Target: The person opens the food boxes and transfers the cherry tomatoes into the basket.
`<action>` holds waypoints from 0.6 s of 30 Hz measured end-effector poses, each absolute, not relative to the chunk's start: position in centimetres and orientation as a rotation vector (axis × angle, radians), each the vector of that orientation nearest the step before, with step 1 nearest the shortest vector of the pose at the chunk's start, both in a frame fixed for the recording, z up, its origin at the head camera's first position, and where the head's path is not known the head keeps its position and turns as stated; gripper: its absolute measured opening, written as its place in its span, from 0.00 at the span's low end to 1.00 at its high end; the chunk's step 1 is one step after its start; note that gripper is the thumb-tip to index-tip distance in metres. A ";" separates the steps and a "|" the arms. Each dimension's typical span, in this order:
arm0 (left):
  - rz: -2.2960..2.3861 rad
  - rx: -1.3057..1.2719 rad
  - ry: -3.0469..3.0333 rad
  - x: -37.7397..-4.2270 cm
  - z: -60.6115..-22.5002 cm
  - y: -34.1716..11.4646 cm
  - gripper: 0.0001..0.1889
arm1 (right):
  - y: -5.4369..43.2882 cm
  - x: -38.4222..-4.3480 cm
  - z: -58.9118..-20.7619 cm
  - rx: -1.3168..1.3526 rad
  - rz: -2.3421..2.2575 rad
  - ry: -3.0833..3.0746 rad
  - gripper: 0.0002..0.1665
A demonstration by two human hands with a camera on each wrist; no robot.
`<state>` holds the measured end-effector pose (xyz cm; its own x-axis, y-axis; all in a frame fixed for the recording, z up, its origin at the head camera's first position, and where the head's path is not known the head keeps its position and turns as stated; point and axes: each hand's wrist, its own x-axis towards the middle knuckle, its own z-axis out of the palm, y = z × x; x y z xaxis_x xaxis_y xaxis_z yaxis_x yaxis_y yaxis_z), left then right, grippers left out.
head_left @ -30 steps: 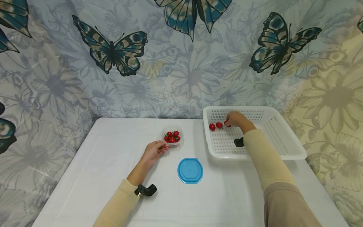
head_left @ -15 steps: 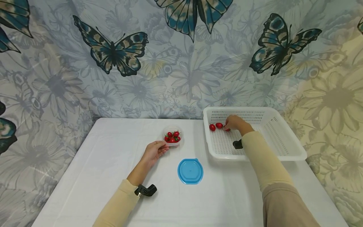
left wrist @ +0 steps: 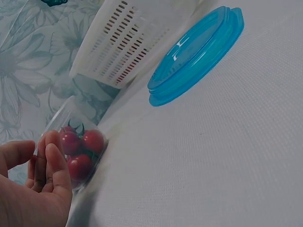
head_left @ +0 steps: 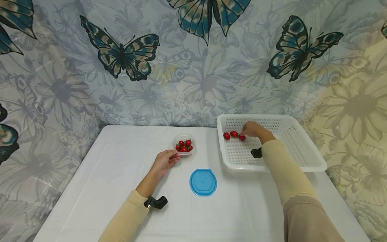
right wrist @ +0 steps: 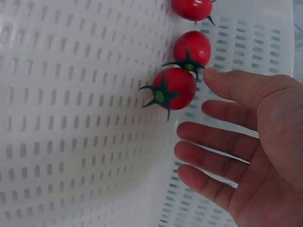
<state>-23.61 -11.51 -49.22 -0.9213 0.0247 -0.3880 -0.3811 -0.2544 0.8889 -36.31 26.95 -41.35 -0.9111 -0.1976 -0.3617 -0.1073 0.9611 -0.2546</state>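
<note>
head view: a person works across a white-covered table (head_left: 109, 188), the right hand (head_left: 253, 130) reaching into a white perforated basket (head_left: 242, 168) while the left hand (head_left: 164, 162) is at the near left edge of a small clear container (head_left: 185, 154). three small red tomatoes (head_left: 233, 134) lie close together in the basket's far left part, the rightmost tomato (head_left: 242, 137) just beside the right hand's fingertips. more red tomatoes with green stems, the container tomatoes (head_left: 184, 149), are heaped in the container, to the left of the basket. a blue lid (head_left: 203, 182) lies flat on the table, nearer the person than the container and well apart from both hands.

in the right wrist view, the right hand's fingers are spread and hold nothing; the thumb tip is close to the nearest tomato's green top, though whether the two touch cannot be told. in the left wrist view, the left hand's fingers are loosely bent in front of the container, the thumb set apart from the nearer fingers; whether they pinch its edge cannot be told. pale yellow sleeves (head_left: 127, 215) cover both forearms. behind the table hangs a backdrop (head_left: 208, 84) of flowers and blue-and-black butterflies.
</note>
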 end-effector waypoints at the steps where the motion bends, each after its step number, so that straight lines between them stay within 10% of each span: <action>1: 2.260 -0.433 1.732 -23.6 -49.2 -11.5 0.11 | 27.0 -36.4 -41.3 -0.222 -0.332 2.727 0.25; 18: 2.271 -0.411 1.728 -23.6 -49.4 -11.6 0.13 | 23.5 -36.3 -37.4 -0.522 -0.469 2.837 0.24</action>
